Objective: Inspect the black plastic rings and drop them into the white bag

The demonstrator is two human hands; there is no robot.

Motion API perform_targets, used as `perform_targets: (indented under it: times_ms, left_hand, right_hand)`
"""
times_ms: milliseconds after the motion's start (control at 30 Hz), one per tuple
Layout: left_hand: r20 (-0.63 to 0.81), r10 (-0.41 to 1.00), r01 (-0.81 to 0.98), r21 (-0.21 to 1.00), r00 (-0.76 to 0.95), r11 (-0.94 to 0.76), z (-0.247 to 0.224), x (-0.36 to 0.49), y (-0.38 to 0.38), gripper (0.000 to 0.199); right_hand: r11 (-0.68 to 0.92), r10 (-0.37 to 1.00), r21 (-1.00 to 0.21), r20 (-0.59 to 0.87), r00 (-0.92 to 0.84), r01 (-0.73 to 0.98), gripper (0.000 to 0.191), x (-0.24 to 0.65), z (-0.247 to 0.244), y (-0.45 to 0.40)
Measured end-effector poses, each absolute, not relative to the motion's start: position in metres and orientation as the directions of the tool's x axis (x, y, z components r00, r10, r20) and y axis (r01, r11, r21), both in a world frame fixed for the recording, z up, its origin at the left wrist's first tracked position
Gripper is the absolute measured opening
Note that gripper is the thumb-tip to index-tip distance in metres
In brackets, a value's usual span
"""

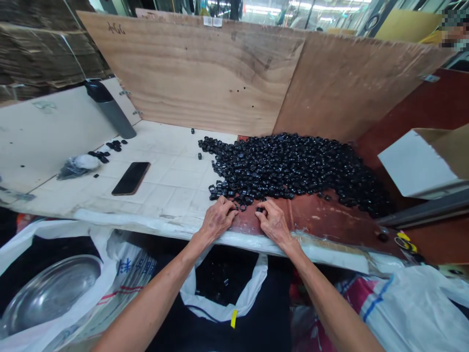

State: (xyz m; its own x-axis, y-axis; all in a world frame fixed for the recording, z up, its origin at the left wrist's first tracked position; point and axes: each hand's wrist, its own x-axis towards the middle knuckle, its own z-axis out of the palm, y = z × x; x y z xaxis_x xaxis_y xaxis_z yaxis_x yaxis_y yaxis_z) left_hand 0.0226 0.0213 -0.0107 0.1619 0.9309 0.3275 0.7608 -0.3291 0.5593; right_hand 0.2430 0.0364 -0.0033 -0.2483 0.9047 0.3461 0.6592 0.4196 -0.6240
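A wide heap of small black ring-shaped parts (293, 164) lies on the table against the wooden board. At its front left edge, my left hand (220, 216) pinches a small black part between thumb and fingertips. Just to the right, my right hand (273, 220) has its thumb and fingers closed on another black part (260, 209). A few loose rings (243, 207) lie between the two hands on the red-brown surface. Below the table edge, an open white-rimmed bag (252, 288) holds some black parts.
A phone (131, 178), a grey bottle (115, 115) and a small plastic bag (78, 165) are on the table's left side. An open carton (417, 164) stands at the right. A metal bowl (54, 293) sits in a sack at lower left.
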Motion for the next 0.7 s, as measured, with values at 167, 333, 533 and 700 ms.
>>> perform_targets:
  times_ms: [167,333,533,700]
  left_hand:
    - [0.383,0.899,0.716,0.564,0.214,-0.411,-0.006,0.022,0.016,0.008]
    - [0.388,0.909,0.587,0.704,0.156,-0.401,-0.004,0.022,0.009,0.017]
    - [0.387,0.91,0.4,0.818,0.148,-0.413,-0.005,0.022,0.007,0.02]
    - [0.347,0.925,0.283,0.881,0.156,-0.379,-0.005,0.021,0.006,0.021]
  right_hand:
    - [0.254,0.963,-0.866,0.187,-0.192,0.431,0.016,0.227,0.001,0.024]
    - [-0.004,0.979,-0.992,-0.03,-0.2,0.126,0.027,0.21,-0.001,0.017]
    - [0.001,0.989,-1.0,0.0,-0.15,0.009,0.027,0.198,0.002,0.014]
    - [0.161,0.979,-0.987,0.16,-0.128,-0.002,0.025,0.198,-0.001,0.011]
